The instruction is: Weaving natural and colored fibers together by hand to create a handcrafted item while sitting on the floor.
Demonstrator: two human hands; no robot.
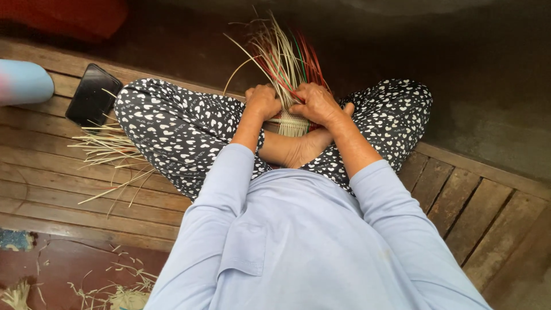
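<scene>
I sit cross-legged in dark trousers with white hearts and a pale blue top. Between my knees is a partly woven basket piece [293, 123] of pale straw with a tight woven band at its base. Long loose strands [284, 54], pale with some red and green ones, fan upward from it. My left hand [263, 101] grips the strands on the left side. My right hand [317, 104] grips them on the right, fingers curled over the weave. Both hands touch the piece just above my bare foot [301, 150].
A black phone [93, 95] lies on the wooden slat platform [51, 172] at my left, next to a pile of loose straw strips [109, 149]. A pale blue object [23, 81] sits at the far left. Straw scraps litter the red floor [74, 270] below.
</scene>
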